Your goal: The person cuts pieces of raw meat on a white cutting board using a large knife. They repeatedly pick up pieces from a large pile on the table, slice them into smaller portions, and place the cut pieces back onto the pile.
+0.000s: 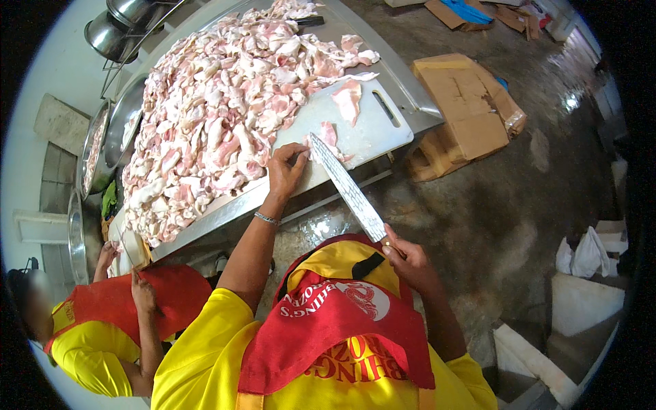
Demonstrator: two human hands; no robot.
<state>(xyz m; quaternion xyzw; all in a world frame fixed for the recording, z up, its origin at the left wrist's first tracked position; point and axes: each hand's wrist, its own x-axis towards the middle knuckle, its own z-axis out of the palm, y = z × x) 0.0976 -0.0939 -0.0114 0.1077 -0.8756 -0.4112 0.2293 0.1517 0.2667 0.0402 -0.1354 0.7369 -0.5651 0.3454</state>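
My right hand (405, 256) is closed around the handle of a large knife (347, 186) with a long, dimpled silver blade. The blade slants up and left, and its tip overlaps a small pale-pink piece of raw meat (329, 139) on the white cutting board (372, 140). My left hand (287, 166) is at the board's near left edge, fingers pinched on the near side of that piece. Farther up the board lies another flat piece of raw meat (347, 100). A large heap of raw meat pieces (212, 102) borders the board on the left.
The heap covers much of a steel table (410, 92). A co-worker in a red apron (171, 297) stands at the table's left end, hands near a cutting board. Metal bowls (126, 123) stand beyond the heap. A flattened cardboard box (468, 102) lies on the wet floor to the right.
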